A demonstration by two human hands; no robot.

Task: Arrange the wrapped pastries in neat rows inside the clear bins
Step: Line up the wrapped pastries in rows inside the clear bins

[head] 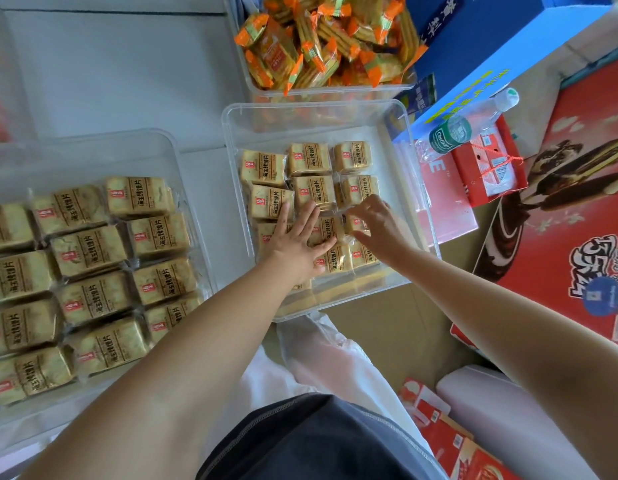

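Here, tan clear-wrapped pastries (309,160) lie in rows.

Dark grey shirt (318,445), stitched hem; 2 bare forearms (196,341).

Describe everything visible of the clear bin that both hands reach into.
The clear bin is a rectangular, see-through plastic box with rounded corners and a rim, without a lid. It stands beside a fuller bin on the left, with a bin of orange packets behind it. Wrapped pastries lie flat inside in three columns. The left hand presses flat on them; the right hand pinches one pastry in the right column.
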